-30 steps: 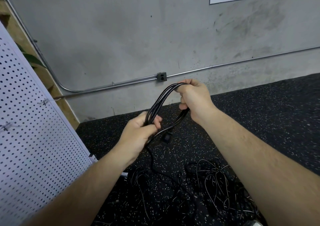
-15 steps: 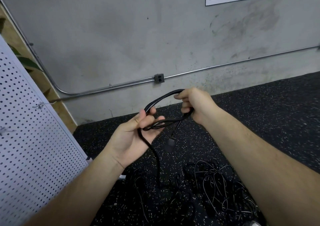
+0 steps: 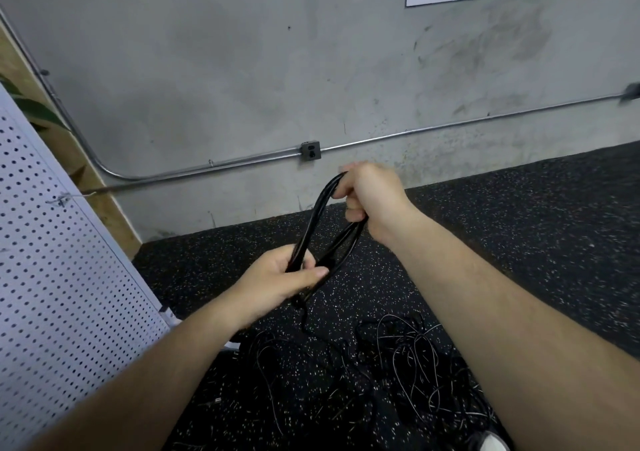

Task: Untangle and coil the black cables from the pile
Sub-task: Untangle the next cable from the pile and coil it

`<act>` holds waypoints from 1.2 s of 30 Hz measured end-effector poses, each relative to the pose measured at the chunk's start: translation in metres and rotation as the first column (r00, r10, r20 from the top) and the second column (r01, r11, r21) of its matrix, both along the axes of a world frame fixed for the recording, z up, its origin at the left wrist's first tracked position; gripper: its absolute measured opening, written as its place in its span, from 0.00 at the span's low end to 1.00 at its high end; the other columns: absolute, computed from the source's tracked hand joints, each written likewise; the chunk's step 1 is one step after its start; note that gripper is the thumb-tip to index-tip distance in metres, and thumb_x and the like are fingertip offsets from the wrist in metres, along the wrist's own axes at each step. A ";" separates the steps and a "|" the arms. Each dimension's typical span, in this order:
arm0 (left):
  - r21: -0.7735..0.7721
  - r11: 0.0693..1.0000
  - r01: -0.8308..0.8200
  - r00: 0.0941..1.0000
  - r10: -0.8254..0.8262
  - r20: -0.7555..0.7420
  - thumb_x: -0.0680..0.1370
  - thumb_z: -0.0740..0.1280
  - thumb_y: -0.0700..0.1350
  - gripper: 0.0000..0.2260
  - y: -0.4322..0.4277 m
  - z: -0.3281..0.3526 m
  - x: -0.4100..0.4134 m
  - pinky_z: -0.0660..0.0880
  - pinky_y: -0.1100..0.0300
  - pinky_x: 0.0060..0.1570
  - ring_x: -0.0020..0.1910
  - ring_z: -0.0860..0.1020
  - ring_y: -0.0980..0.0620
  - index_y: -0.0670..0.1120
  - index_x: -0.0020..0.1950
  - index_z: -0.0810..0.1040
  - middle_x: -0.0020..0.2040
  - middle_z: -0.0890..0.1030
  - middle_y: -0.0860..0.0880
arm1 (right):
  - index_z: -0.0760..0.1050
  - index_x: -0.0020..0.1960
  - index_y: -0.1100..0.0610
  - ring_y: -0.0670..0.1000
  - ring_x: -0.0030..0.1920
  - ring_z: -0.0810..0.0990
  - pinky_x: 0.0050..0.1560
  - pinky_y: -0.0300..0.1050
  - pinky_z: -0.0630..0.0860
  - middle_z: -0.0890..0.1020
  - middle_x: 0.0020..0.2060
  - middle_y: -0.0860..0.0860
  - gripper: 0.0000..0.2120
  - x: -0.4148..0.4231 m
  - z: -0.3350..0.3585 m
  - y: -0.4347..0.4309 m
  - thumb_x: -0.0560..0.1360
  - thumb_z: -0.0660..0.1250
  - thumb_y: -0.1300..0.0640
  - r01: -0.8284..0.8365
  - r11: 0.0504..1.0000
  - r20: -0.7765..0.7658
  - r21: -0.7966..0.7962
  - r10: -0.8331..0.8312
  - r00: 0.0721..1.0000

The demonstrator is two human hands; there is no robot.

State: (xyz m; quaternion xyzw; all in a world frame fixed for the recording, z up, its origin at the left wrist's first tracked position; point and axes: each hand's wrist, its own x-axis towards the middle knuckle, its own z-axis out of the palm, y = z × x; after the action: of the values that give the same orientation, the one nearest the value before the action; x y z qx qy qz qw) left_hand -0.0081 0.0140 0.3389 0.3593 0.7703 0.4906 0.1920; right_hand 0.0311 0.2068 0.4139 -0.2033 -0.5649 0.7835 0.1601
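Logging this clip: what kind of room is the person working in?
Probably a gym or utility room, indoors: a black speckled rubber floor, a bare concrete wall with surface-mounted conduit and an outlet, and a white pegboard at the left. The cable pile lies on the floor.

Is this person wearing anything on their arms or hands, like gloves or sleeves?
No. The left hand and right hand are bare, without gloves. The left forearm and right forearm are uncovered, with no sleeve, watch or wristband in view.
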 end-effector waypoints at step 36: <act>0.645 0.744 -0.174 0.949 -0.049 0.312 0.71 0.67 0.27 0.19 -0.060 0.085 -0.021 0.66 0.65 0.28 0.28 0.65 0.58 0.49 0.47 0.68 0.33 0.63 0.53 | 0.76 0.53 0.63 0.55 0.44 0.86 0.56 0.54 0.82 0.87 0.43 0.55 0.14 0.009 -0.090 -0.067 0.83 0.64 0.51 -0.628 0.584 0.303 0.515 0.561 0.770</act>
State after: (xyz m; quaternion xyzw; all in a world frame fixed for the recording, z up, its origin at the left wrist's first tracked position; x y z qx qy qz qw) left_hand -0.0294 -0.0458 0.4242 0.2961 0.5168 0.7886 0.1528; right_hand 0.0405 0.1403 0.3240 0.0158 -0.8214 0.5634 -0.0873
